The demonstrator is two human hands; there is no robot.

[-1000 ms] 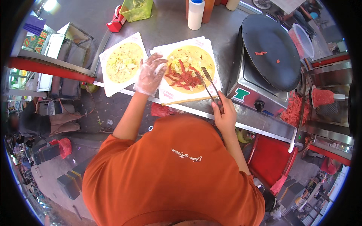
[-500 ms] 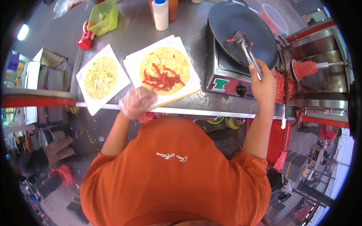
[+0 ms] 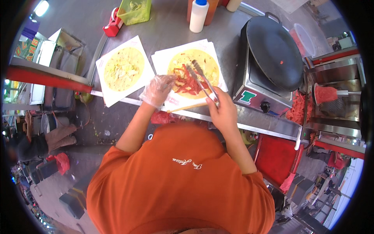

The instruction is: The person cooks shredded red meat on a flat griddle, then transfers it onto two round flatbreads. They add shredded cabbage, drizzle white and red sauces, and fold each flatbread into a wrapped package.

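Observation:
My right hand (image 3: 224, 109) grips metal tongs (image 3: 200, 75), whose tips rest over the red meat strips (image 3: 189, 86). The strips lie on a round flatbread (image 3: 210, 70) with pale shreds, on a stack of white paper sheets (image 3: 218, 50). At the left edge of the meat is my left hand (image 3: 159, 89), in a clear plastic glove. Its fingers are bent close together, and what they may hold is hidden. Left of it, another flatbread (image 3: 124, 69) topped with pale green shreds lies on its own white paper (image 3: 136, 42).
A dark round pan (image 3: 274, 46) with one red scrap sits on a gas stove (image 3: 257, 99) at the right. Farther back stand a white bottle with a blue cap (image 3: 198, 17), a green basket (image 3: 134, 17) and a red tape dispenser (image 3: 113, 24). Red shreds (image 3: 300, 111) lie beside the stove.
My right hand has brought the tongs left from the pan to the meat on the flatbread. My left hand has come up to the meat. The view has shifted, moving the counter across the picture.

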